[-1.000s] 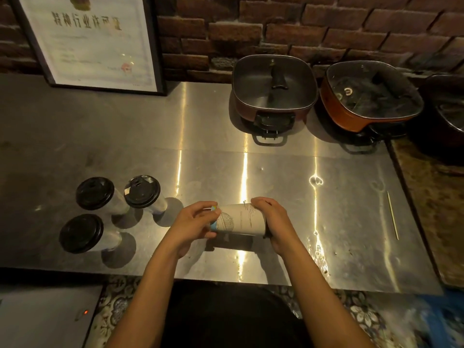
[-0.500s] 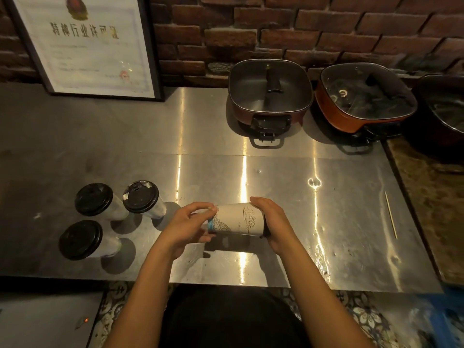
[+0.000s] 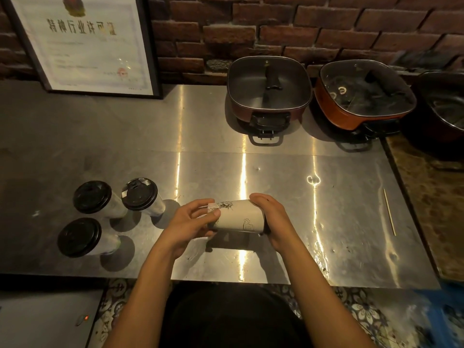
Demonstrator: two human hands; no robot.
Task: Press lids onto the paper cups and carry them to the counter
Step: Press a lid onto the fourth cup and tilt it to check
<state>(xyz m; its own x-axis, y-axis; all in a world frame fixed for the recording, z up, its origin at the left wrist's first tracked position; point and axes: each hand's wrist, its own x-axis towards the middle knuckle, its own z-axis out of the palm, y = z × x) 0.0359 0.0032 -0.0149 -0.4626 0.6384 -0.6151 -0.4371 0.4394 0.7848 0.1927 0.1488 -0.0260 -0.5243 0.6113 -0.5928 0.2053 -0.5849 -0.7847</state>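
Paper cup [image 3: 237, 218] (lying sideways) gripped between left hand [image 3: 190, 222] and right hand [image 3: 273, 219].

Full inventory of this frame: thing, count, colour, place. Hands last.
lidded cups: 3, pale with black lids, upright, counter left
held cup: 1, white with line drawings, on its side between both hands
square pots: 2, dark red and orange, glass lids, by the wall
dark pot: 1, right edge, cut off
thin stick: 1, pale, counter right
framed certificate: 1, black frame, leaning at back left
counter: 1, steel
brick wall: red-brown, behind
grey device: 1, red light, bottom left
left-hand grip: holds the cup's left end
right-hand grip: curled over the cup's right end
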